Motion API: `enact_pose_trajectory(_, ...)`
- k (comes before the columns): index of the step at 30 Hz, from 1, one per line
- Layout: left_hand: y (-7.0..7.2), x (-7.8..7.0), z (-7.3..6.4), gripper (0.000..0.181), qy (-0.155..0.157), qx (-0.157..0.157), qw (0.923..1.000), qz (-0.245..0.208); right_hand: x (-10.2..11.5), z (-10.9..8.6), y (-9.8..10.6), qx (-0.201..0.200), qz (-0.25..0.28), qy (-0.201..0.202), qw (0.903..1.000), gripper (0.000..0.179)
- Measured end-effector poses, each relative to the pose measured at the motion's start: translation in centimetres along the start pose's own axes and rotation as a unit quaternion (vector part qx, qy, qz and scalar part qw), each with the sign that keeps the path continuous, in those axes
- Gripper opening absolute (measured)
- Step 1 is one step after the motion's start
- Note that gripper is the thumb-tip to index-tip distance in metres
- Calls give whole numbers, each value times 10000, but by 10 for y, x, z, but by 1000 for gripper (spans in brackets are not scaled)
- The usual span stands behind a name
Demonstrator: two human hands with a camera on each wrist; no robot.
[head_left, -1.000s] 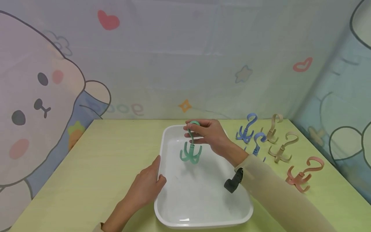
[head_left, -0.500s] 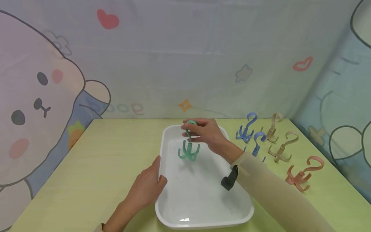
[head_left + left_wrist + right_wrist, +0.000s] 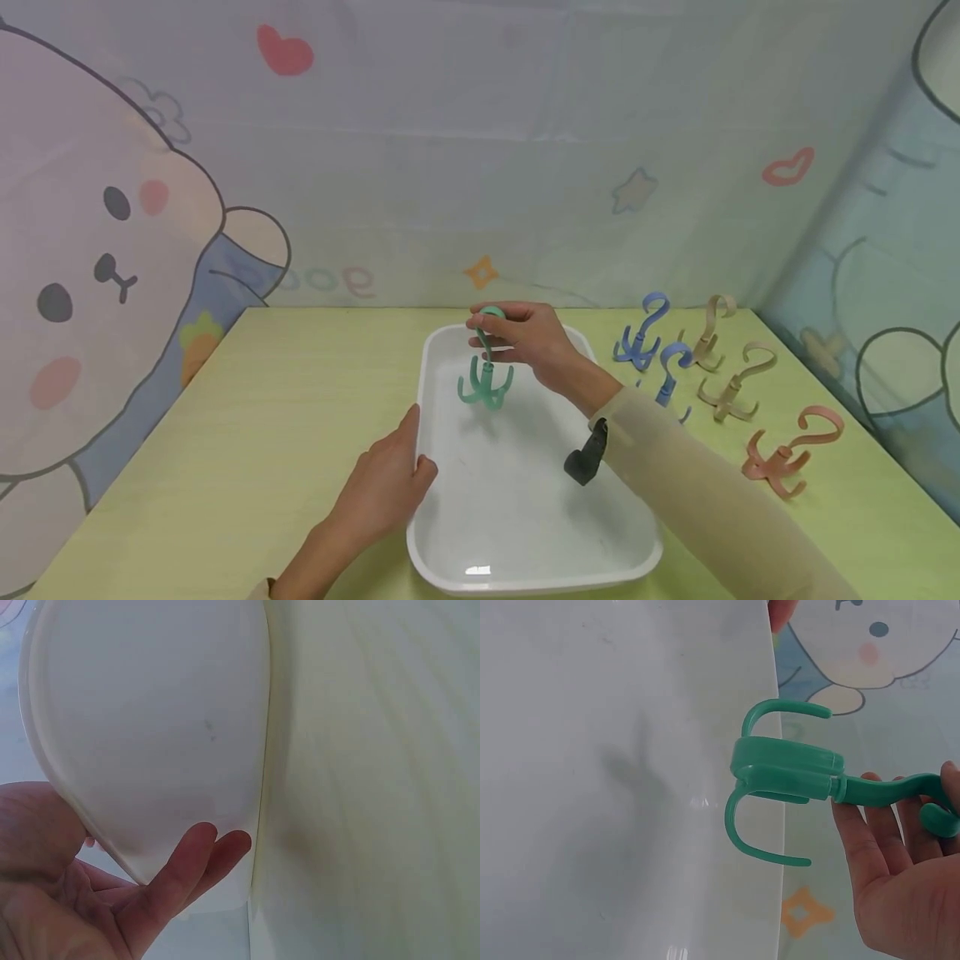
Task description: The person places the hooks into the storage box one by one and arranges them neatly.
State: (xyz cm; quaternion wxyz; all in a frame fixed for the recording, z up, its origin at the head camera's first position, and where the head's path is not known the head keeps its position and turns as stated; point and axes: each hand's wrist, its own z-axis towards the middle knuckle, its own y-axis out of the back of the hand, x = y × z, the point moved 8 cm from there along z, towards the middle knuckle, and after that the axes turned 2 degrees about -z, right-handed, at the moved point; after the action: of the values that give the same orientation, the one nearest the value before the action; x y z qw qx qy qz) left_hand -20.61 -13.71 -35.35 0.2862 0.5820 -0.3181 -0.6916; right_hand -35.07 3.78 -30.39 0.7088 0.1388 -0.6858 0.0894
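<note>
My right hand (image 3: 528, 337) pinches the curved top of a green multi-prong hanging hook (image 3: 486, 385). The hook hangs prongs down above the far part of a white tray (image 3: 525, 500), apart from its floor. In the right wrist view the green hook (image 3: 787, 769) shows its bent prongs, and the fingers of the right hand (image 3: 907, 877) lie along its stem. My left hand (image 3: 382, 483) grips the tray's left side, thumb at the rim. From the left wrist, the fingers of that hand (image 3: 180, 877) lie against the tray's outer wall (image 3: 165, 735).
Right of the tray stand similar hooks: blue ones (image 3: 637, 346) (image 3: 667, 387), beige ones (image 3: 705, 346) (image 3: 729, 396) and a pink one (image 3: 780, 462). They rest on a pale yellow-green table (image 3: 300, 383). A printed cloth (image 3: 480, 150) hangs behind.
My right hand has drifted slightly left and toward the tray's far end, carrying the green hook. The left hand keeps its hold on the tray's side.
</note>
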Motion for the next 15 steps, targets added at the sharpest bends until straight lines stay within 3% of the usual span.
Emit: enact_pose_trajectory(15, 0, 0, -1, 72, -48, -9, 10000, -12, -15, 11, -3, -14, -111, -188, 9998, 34)
